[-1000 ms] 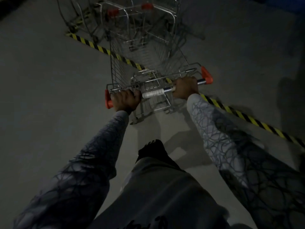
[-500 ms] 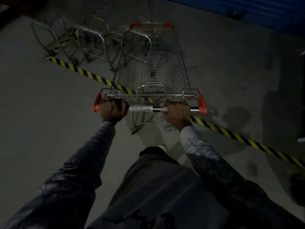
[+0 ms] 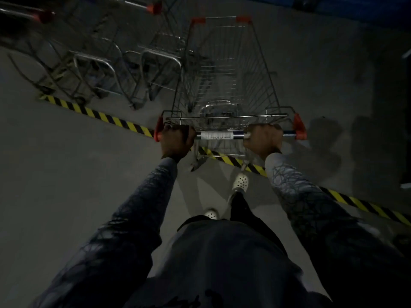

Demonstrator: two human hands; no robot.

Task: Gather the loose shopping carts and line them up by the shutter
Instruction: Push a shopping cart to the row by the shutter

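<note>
Both fists clenched round the handle bar [image 3: 219, 135]. My left hand [image 3: 176, 141] is against the orange end cap, and my right hand [image 3: 263, 138] sits short of the other cap. The cart [image 3: 224, 70] straddles the striped floor tape [image 3: 106, 116], with the basket beyond it and the rear end over it. The basket is thin steel wire, empty and stiff. I judge it light but apt to drift on its castors. The bar is smooth metal, so a wide grip should steer best. The parked carts [image 3: 100, 70] stand just beyond the tape. The blue surface [image 3: 355, 10] far beyond is probably the shutter.
</note>
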